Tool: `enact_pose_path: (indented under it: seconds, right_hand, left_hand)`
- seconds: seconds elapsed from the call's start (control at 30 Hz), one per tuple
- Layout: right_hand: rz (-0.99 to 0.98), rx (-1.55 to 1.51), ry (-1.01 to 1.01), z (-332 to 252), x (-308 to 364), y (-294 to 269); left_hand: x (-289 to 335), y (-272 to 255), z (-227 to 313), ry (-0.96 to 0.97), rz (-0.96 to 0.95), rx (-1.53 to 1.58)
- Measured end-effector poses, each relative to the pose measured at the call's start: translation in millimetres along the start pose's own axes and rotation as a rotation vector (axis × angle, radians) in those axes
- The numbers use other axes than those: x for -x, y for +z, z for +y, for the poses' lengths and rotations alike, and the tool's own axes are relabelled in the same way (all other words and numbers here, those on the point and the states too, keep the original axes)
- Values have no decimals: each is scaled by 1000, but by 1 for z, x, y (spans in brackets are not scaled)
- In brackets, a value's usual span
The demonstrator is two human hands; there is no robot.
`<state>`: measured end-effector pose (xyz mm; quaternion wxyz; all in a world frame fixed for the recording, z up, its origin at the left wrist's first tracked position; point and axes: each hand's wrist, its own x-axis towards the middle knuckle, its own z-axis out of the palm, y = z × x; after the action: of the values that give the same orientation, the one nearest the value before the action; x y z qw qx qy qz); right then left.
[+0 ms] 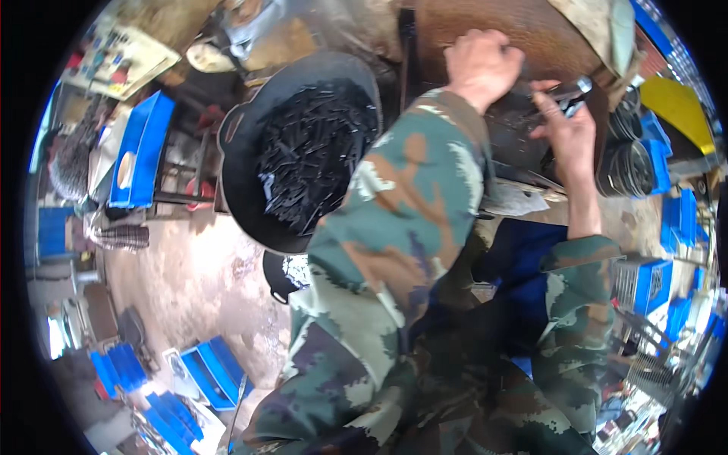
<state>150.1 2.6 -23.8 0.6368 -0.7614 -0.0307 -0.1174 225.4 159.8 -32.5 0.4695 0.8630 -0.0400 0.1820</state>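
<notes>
My left hand point(484, 67) rests over the brown work surface point(523, 26), back of the hand up and fingers curled in. Whatever those fingers hold, if anything, is hidden. To its right, my right hand point(570, 133) is closed on a shiny metal piece point(572, 89) with a dark end; its exact kind is not clear. Between the hands, the surface is dark and worn. At the left of my left forearm stands a large black two-handled basin point(241, 186), holding a heap of thin black strips point(311, 155).
A smaller dark pan point(274, 284) with shiny bits sits on the floor below the basin. Round dark containers point(628, 168), blue bins point(654, 284) and a yellow panel point(679, 114) stand at right. A blue tray point(142, 152) is at left, near another person's plaid sleeve point(121, 236).
</notes>
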Motion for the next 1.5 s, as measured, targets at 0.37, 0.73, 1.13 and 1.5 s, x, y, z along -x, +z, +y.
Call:
enact_pose_path:
  seconds: [0.37,0.73,1.13,1.5]
  right_hand:
    - [36,79,66,22,-113,15]
    - [9,40,21,41,-144,13]
    - [-52,112,14,42,-141,8]
    - [110,65,11,7,-114,35]
  left_hand:
    - [2,10,18,-78,44,171]
    - [-2,23,11,-43,38,217]
    - [30,-145,-52,164,-49,89]
    - [169,-297,-273,-241,-232,-705]
